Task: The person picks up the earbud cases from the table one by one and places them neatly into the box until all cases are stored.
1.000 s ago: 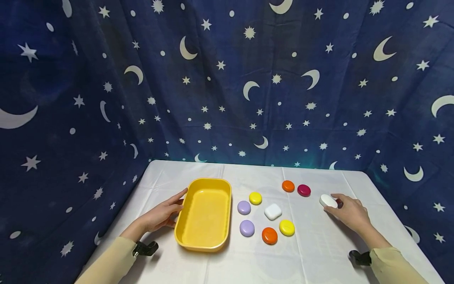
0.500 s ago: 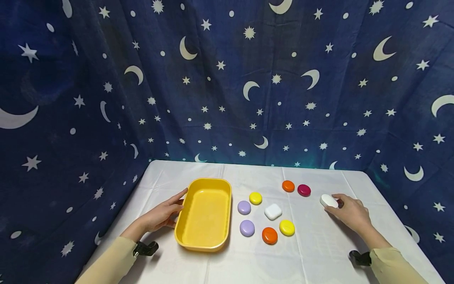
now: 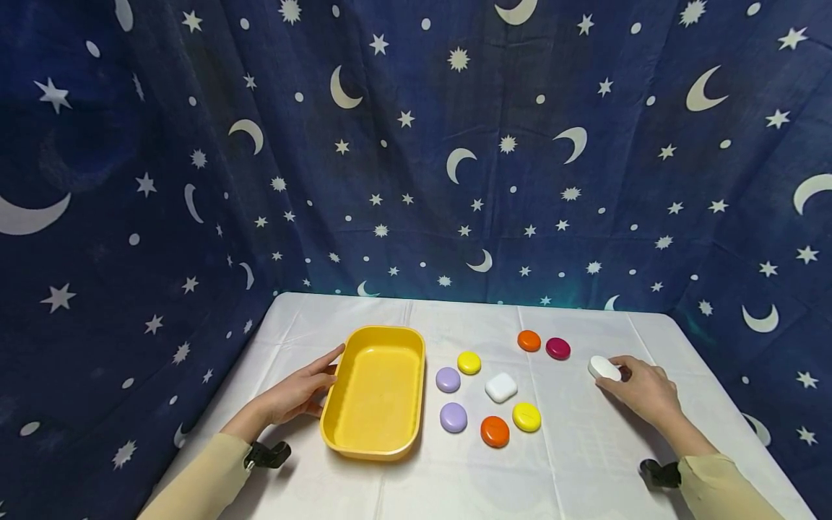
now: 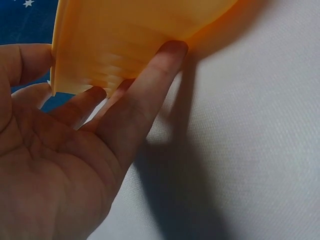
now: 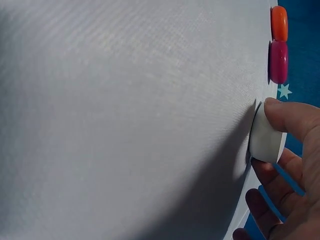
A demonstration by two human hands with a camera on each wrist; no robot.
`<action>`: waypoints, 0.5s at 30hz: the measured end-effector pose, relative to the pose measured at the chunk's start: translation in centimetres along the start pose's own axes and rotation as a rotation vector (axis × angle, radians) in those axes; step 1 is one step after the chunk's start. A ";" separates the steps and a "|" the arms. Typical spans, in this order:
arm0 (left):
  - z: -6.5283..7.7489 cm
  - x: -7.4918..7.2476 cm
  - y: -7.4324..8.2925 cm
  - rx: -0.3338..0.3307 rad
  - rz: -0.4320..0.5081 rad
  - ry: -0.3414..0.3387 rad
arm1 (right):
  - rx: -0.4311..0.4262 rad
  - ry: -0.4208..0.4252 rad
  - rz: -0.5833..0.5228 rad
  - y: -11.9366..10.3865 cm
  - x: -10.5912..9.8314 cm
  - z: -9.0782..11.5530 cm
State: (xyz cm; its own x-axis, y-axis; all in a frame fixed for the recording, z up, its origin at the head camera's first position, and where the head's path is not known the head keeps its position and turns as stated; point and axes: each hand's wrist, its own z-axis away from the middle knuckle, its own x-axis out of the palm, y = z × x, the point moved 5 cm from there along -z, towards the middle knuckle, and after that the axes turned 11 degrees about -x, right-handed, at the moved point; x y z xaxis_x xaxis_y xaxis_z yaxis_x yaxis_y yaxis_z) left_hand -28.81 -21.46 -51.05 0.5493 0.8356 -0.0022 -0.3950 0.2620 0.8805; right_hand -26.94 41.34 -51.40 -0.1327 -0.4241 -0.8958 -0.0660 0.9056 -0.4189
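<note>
My right hand [image 3: 643, 390] pinches a thick white rounded disc [image 3: 603, 368] at the table's right side. In the right wrist view, the thumb is on one edge of the white disc [image 5: 266, 134] and a fingertip on the opposite edge, with the disc low at the white cloth. On the other side, my left hand [image 3: 295, 393] rests its extended fingers along the outer left wall of a yellow rectangular tray [image 3: 419, 390]. The left wrist view shows fingertips [image 4: 172, 47] against the tray's side [image 4: 120, 30]. Nothing lies inside the tray.
Between tray and right hand lie glossy pieces: two lilac [image 3: 453, 417], two yellow [image 3: 526, 417], an orange one [image 3: 495, 431] and a white squarish one [image 3: 501, 388]. Farther back sit another orange piece [image 3: 529, 341] and a crimson one [image 3: 557, 349]. A star-patterned blue curtain [image 3: 416, 180] surrounds the table.
</note>
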 end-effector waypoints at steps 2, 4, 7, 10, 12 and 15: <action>0.0 0.0 0.0 0.002 -0.003 0.001 | 0.008 -0.006 -0.013 -0.1 0.0 -0.1; 0.0 0.0 0.0 0.004 -0.005 -0.001 | 0.011 -0.007 -0.034 -0.4 -0.1 -0.2; -0.1 0.0 0.0 0.003 -0.006 0.000 | -0.012 0.007 -0.068 -1.5 -0.3 -0.6; 0.0 0.0 0.0 0.002 -0.004 0.005 | -0.061 0.034 -0.091 -3.3 -0.6 -1.2; 0.0 0.0 0.1 0.001 -0.004 0.008 | -0.100 0.050 -0.102 -4.7 -0.7 -1.6; 0.0 0.0 0.1 0.001 -0.005 0.007 | -0.162 0.064 -0.117 -7.2 -0.9 -2.3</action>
State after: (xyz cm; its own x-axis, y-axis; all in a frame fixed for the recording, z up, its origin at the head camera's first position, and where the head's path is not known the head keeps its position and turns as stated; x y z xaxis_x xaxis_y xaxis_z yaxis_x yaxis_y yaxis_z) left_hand -28.83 -21.41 -50.98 0.5465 0.8374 -0.0100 -0.3915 0.2660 0.8809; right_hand -28.63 35.23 -47.26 -0.1767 -0.5305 -0.8291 -0.2426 0.8398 -0.4857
